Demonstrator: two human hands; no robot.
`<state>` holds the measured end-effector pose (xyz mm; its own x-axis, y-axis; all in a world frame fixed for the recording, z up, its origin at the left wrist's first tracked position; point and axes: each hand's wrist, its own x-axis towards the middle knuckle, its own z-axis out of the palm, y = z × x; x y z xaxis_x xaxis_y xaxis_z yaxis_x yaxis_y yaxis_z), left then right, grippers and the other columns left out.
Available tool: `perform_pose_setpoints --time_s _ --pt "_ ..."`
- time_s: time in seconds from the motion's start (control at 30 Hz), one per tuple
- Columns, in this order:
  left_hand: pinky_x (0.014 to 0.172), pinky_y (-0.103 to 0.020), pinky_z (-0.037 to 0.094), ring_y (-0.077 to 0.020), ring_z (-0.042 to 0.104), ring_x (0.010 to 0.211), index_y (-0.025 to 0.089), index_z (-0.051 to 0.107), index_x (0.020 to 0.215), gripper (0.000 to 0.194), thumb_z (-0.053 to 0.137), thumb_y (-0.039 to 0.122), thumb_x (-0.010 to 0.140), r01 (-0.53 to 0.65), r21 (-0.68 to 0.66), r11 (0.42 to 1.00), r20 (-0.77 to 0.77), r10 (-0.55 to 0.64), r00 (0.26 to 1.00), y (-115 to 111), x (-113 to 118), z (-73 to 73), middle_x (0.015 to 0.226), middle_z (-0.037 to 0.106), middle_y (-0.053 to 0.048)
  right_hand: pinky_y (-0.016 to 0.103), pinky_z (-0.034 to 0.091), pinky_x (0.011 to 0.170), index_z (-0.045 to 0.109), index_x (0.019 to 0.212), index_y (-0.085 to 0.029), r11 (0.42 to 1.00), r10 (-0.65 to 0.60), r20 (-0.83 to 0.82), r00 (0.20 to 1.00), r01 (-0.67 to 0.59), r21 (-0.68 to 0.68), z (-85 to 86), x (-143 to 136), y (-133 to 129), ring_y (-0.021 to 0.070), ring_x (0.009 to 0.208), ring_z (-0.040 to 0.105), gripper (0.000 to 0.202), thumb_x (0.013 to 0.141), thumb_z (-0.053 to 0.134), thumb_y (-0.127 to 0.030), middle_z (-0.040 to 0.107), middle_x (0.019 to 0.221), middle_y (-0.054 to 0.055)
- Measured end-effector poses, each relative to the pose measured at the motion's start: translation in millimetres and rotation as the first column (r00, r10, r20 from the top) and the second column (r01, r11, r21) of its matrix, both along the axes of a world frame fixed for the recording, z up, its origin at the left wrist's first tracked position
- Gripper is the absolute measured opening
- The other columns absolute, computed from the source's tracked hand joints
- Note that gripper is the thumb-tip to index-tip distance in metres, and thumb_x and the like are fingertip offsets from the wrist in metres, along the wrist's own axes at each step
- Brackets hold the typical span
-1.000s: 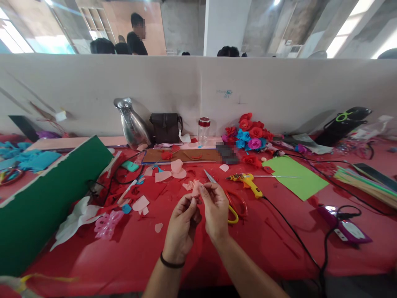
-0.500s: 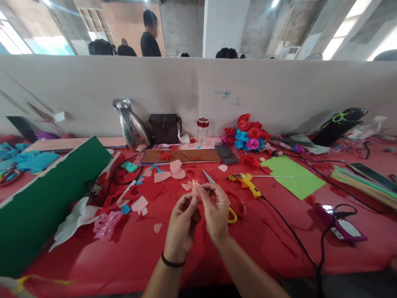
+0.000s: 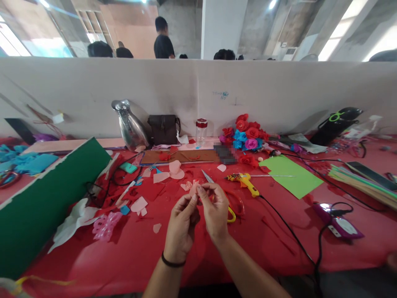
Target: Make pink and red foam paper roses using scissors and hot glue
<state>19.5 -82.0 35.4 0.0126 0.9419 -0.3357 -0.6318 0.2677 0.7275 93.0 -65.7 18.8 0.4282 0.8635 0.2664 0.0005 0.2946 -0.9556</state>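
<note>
Between both hands is a small pink paper petal [image 3: 193,190], pinched at its edges. My left hand [image 3: 180,221], with a dark band at the wrist, grips it from the left with thumb and fingers closed. On the other side my right hand [image 3: 215,213] pinches it with thumb and forefinger. Just beyond the fingertips lie crumpled pink paper pieces [image 3: 186,186]. Scissors [image 3: 230,214] with red and yellow handles lie partly hidden behind my right hand. Farther right rests a yellow hot glue gun [image 3: 246,183], its black cord running to the front edge.
Cut pink petals [image 3: 174,167] and red scraps cover the left middle of the red table [image 3: 124,265]. A green board [image 3: 46,215] stands at left. Paper flowers [image 3: 249,134], a glass jar [image 3: 201,133] and a steel jug [image 3: 132,128] line the back. A purple power strip [image 3: 341,223] lies right.
Both hands keep hold of the petal, with only a slight shift of the fingers. The view has moved a little, and a person beyond the partition has moved right.
</note>
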Motion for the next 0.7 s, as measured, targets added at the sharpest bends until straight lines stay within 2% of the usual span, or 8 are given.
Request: perform_pose_setpoints --time_s 0.13,0.3,0.47,0.63,0.7 --pt "0.042 -0.015 0.024 -0.0016 0.029 0.042 0.014 0.057 0.066 0.031 0.081 0.029 0.053 -0.004 0.004 1.0 0.006 0.004 1.0 -1 -2 -0.7 0.048 0.039 0.008 0.029 0.043 0.068 0.059 0.082 -0.019 0.999 0.034 -0.017 0.999 -0.034 0.015 -2.4 2 -1 0.0149 0.071 0.049 0.016 0.078 0.062 -0.035 0.057 0.077 0.001" --pt "0.043 -0.016 0.025 -0.0025 0.03 0.042 0.014 0.057 0.063 0.028 0.079 0.028 0.055 0.005 0.056 0.998 0.012 -0.006 1.0 0 -5 -2.1 0.047 0.038 0.008 0.031 0.043 0.076 0.057 0.091 -0.022 0.984 0.114 0.006 0.993 -0.114 0.136 -5.8 9 -7 0.0161 0.081 0.051 0.02 0.075 0.066 -0.029 0.056 0.086 0.002" --pt "0.044 -0.016 0.027 -0.0027 0.031 0.044 0.015 0.059 0.067 0.028 0.08 0.03 0.056 0.006 0.076 0.997 0.028 -0.008 1.0 0 -2 -0.2 0.048 0.04 0.008 0.033 0.044 0.078 0.058 0.078 -0.022 0.958 0.138 0.112 0.984 -0.161 0.237 0.7 15 -11 0.0169 0.083 0.054 0.004 0.079 0.062 -0.021 0.057 0.08 0.001" --pt "0.046 -0.016 0.03 -0.0032 0.035 0.047 0.015 0.062 0.065 0.027 0.081 0.03 0.054 -0.011 0.088 0.996 0.032 0.008 0.999 -1 2 3.4 0.052 0.045 0.006 0.033 0.046 0.077 0.057 0.086 -0.021 0.961 0.146 0.095 0.985 -0.164 0.222 7.5 17 -13 0.0176 0.083 0.055 0.011 0.077 0.063 -0.022 0.057 0.085 0.003" --pt "0.047 -0.017 0.031 -0.0038 0.037 0.047 0.016 0.062 0.065 0.027 0.081 0.031 0.054 -0.013 0.082 0.997 0.03 0.011 0.999 -1 2 4.2 0.052 0.045 0.006 0.033 0.047 0.076 0.058 0.083 -0.021 0.959 0.15 0.117 0.982 -0.173 0.224 9.2 17 -14 0.0175 0.082 0.055 0.006 0.078 0.062 -0.021 0.057 0.083 0.003"
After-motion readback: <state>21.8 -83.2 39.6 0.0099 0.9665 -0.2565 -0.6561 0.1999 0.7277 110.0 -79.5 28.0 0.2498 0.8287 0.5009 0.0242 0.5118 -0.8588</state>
